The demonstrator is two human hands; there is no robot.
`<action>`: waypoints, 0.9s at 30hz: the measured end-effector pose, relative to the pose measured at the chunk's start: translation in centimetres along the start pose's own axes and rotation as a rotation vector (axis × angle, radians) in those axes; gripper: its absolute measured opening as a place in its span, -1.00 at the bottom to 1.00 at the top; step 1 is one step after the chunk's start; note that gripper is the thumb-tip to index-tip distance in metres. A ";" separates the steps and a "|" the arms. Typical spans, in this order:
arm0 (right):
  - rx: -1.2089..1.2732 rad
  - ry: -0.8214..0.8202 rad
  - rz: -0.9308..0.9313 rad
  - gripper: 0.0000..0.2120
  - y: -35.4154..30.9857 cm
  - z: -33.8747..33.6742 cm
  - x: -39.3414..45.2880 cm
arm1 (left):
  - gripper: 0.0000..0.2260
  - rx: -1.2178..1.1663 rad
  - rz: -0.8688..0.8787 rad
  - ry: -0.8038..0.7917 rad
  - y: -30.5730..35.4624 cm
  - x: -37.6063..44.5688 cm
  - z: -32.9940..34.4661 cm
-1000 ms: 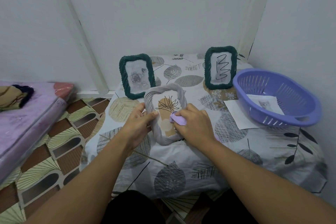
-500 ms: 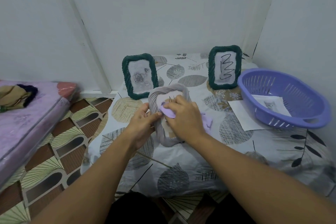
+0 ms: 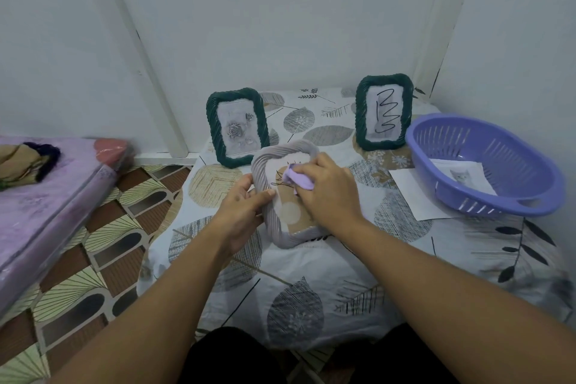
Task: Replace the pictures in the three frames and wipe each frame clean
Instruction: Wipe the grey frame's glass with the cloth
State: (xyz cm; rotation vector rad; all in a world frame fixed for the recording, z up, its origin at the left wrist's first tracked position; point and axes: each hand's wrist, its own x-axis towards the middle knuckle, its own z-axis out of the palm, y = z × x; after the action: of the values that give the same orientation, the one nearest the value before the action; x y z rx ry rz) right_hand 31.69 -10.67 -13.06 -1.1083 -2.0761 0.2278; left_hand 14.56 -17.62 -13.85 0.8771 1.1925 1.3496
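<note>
Low table under a leaf-print cloth [image 3: 311, 299]
On it: two green frames [image 3: 237, 127] [image 3: 384, 111] standing, grey frame [image 3: 282, 193], purple basket [image 3: 486, 165], white sheet [image 3: 414, 193]

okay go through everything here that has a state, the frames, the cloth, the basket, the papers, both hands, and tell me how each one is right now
grey frame: lying flat on the table, being wiped
left green frame: upright, rose picture inside
right green frame: upright, squiggle drawing inside
purple cloth: bunched, pressed on the grey frame
purple basket: upright, cat picture inside
loose paper: flat, partly under the basket
left hand: gripping the grey frame's edge
right hand: holding the cloth
</note>
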 end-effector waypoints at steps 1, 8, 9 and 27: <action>0.018 0.013 0.047 -0.81 0.1 -0.2 0.3 | -0.66 0.006 -0.002 0.006 0.0 0.0 0.0; 0.083 0.012 0.153 -0.86 1.7 -0.9 -1.2 | -0.68 -0.005 -0.032 0.044 0.0 0.1 0.1; 0.095 0.009 0.164 -0.86 2.0 -1.0 -1.4 | -0.69 -0.008 -0.037 0.047 0.0 0.1 0.2; -0.256 -0.338 0.363 -0.57 3.3 -4.3 0.2 | -0.70 -0.125 -0.056 0.193 3.4 1.2 -0.8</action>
State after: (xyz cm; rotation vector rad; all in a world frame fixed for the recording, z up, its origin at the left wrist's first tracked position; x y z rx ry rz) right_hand 36.65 -9.29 -11.52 -1.7035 -2.2258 0.3526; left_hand 12.76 -16.32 -10.92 0.6314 1.2552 1.4709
